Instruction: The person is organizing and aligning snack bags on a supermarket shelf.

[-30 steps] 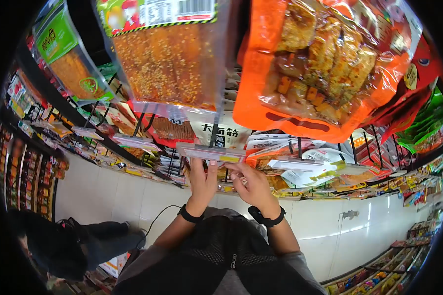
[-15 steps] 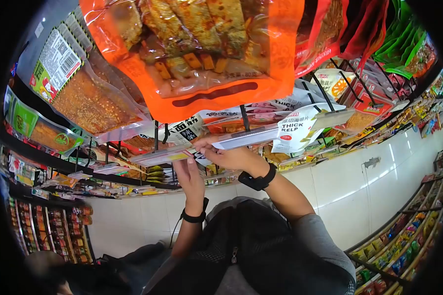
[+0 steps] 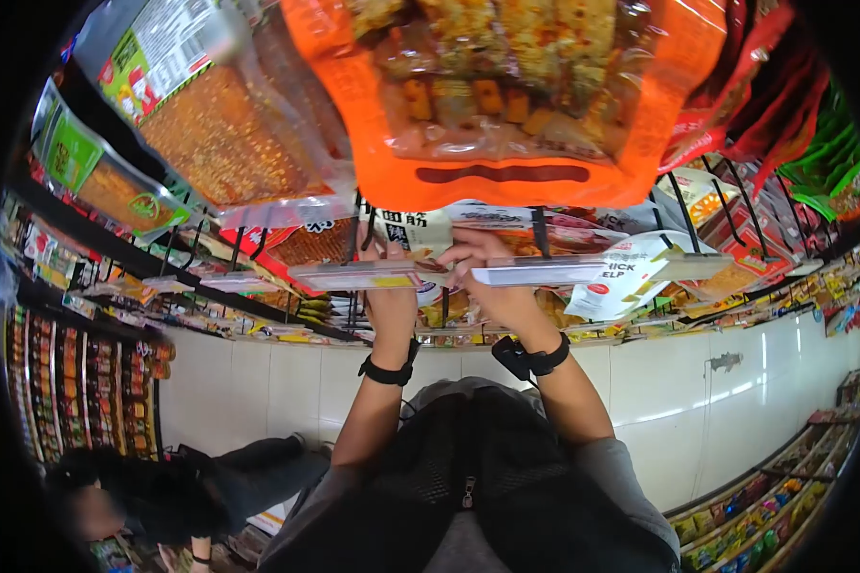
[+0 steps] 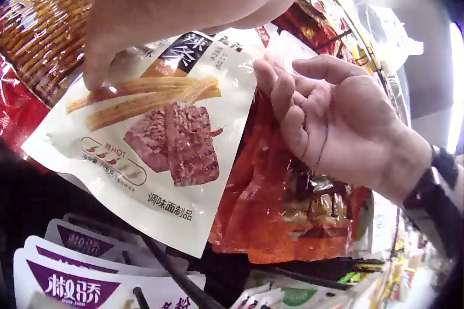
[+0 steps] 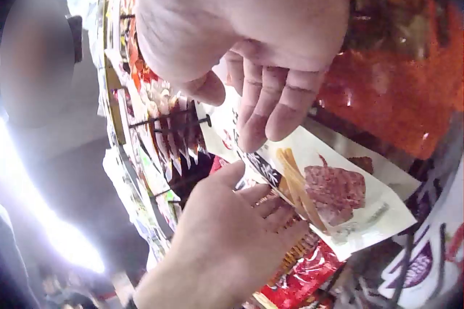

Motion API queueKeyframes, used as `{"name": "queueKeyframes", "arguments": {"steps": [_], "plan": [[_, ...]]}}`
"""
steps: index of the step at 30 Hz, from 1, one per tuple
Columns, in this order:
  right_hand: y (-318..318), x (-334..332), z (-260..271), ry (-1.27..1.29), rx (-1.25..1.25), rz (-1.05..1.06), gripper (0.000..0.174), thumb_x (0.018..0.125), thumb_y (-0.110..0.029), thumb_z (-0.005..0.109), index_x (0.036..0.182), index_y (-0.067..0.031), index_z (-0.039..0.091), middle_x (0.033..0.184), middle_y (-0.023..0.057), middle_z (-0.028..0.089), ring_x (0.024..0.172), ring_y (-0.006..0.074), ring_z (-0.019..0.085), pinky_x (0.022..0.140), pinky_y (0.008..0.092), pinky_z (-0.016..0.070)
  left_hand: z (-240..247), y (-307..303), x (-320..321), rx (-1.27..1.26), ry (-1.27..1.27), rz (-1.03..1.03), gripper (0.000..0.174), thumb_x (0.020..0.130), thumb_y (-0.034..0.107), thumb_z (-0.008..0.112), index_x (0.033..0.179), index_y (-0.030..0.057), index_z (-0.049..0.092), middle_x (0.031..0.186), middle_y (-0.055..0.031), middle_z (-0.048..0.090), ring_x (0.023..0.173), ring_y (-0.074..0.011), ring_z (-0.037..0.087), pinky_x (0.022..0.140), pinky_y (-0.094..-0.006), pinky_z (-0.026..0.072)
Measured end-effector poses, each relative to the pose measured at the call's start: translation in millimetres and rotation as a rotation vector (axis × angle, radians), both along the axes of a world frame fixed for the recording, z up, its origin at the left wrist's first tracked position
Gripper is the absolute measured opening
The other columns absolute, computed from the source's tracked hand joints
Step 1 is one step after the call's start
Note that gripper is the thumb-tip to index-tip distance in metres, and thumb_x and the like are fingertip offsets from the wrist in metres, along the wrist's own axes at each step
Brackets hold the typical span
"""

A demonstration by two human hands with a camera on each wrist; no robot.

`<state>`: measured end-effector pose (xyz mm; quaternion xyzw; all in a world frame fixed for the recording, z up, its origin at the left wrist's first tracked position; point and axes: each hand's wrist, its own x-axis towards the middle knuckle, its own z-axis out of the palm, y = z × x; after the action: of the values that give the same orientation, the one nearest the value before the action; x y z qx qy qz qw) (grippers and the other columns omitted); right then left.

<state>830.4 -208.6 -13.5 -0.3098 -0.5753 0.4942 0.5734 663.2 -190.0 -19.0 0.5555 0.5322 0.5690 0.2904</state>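
Note:
A white pouch [image 4: 159,142] with a picture of reddish-brown strips hangs from the rack, also in view in the right wrist view [image 5: 341,200]. My left hand [image 3: 390,298] reaches up behind a clear price-tag holder [image 3: 354,278]; in the left wrist view this hand [image 4: 196,5] lies over the pouch's upper part, its fingers relaxed. My right hand [image 3: 499,286] is by the pouch's other side, and in the left wrist view its loosely bent fingers [image 4: 290,106] are at the pouch's edge. Neither hand shows a clear grip. Fingertip contact is partly hidden.
A large orange-edged pouch [image 3: 506,181] hangs close above the hands. Black rack hooks, a long label rail [image 3: 545,272] and a white kelp pouch [image 3: 621,277] are at the right. A person in dark clothes [image 3: 182,492] is at lower left, beyond the pale floor [image 3: 277,392].
Since half a second ago, my left hand has risen from below the price-tag holder to the white pouch. My right hand has moved beside it. The head view has shifted, moving the orange-edged pouch rightward.

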Motion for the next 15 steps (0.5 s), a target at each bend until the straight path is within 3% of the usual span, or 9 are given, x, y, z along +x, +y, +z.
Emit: {"name": "queueKeyframes", "arguments": {"steps": [2,5,8,9,10,12,13,15], "plan": [[9.0,0.9,-12.1,-0.139,0.136,0.011,0.050,0.092,0.007,0.053,0.140,-0.0007,0.042,0.116,0.0161,0.066,0.087,0.0156,0.067,0.078,0.0277,0.0549,-10.4,4.0,-10.1,0.079,0.128,0.062,0.062,0.106,0.029,0.047,0.154,-0.0057,0.027,0.159,-0.0236,0.030,0.146,-0.0291,0.030,0.119,-0.0380,0.0218],[8.9,5.3,1.9,0.069,0.048,-0.022,0.044,0.098,-0.001,0.050,0.141,0.0030,0.043,0.113,0.0164,0.067,0.084,0.0174,0.068,0.073,0.0268,0.0549,-13.8,2.9,-5.5,0.017,0.065,0.010,0.062,0.106,0.029,0.046,0.153,-0.0068,0.028,0.154,-0.0256,0.035,0.141,-0.0318,0.036,0.116,-0.0390,0.0260],[1.5,7.4,11.3,0.164,-0.094,0.058,0.045,0.096,-0.003,0.060,0.139,-0.0010,0.046,0.112,0.0148,0.067,0.089,0.0149,0.066,0.079,0.0261,0.0536,-22.1,-3.1,2.6,0.116,0.215,0.131,0.059,0.103,0.019,0.050,0.148,-0.0119,0.030,0.156,-0.0314,0.030,0.147,-0.0410,0.029,0.120,-0.0435,0.0196],[0.3,5.1,10.5,0.123,-0.131,0.059,0.045,0.097,-0.005,0.058,0.140,0.0020,0.045,0.111,0.0143,0.068,0.085,0.0146,0.066,0.076,0.0256,0.0541,-22.3,-9.1,-0.3,0.075,0.179,0.042,0.065,0.102,0.021,0.051,0.150,-0.0137,0.023,0.161,-0.0317,0.018,0.151,-0.0427,0.016,0.122,-0.0446,0.0116],[-5.2,4.2,11.0,0.124,-0.131,0.058,0.045,0.097,-0.005,0.058,0.140,0.0020,0.045,0.111,0.0143,0.068,0.085,0.0146,0.066,0.076,0.0256,0.0541,-28.4,-12.6,-0.6,0.075,0.179,0.042,0.065,0.102,0.021,0.051,0.150,-0.0137,0.023,0.161,-0.0317,0.018,0.151,-0.0427,0.016,0.122,-0.0446,0.0116],[-14.5,-0.6,16.7,0.100,-0.124,0.076,0.046,0.098,-0.006,0.057,0.141,0.0040,0.044,0.110,0.0137,0.068,0.086,0.0143,0.066,0.074,0.0262,0.0544,-44.5,-17.5,-1.5,0.085,0.264,0.094,0.073,0.102,0.030,0.054,0.153,-0.0114,0.020,0.149,-0.0265,0.040,0.133,-0.0355,0.044,0.110,-0.0400,0.0341],[-16.6,-0.2,17.2,0.040,-0.101,0.097,0.055,0.098,-0.004,0.056,0.148,0.0026,0.035,0.111,0.0134,0.067,0.086,0.0131,0.064,0.074,0.0265,0.0536,-48.5,-21.8,1.4,0.029,0.224,0.045,0.080,0.101,0.031,0.058,0.153,-0.0123,0.016,0.154,-0.0253,0.036,0.141,-0.0340,0.038,0.112,-0.0415,0.0307],[-18.2,-4.3,26.1,0.075,-0.049,0.109,0.059,0.097,-0.002,0.054,0.151,0.0007,0.031,0.112,0.0135,0.066,0.087,0.0131,0.064,0.074,0.0266,0.0535,-42.5,-28.6,7.0,0.041,0.317,0.071,0.081,0.099,0.030,0.060,0.153,-0.0124,0.016,0.156,-0.0266,0.032,0.144,-0.0348,0.033,0.115,-0.0430,0.0275]]}}
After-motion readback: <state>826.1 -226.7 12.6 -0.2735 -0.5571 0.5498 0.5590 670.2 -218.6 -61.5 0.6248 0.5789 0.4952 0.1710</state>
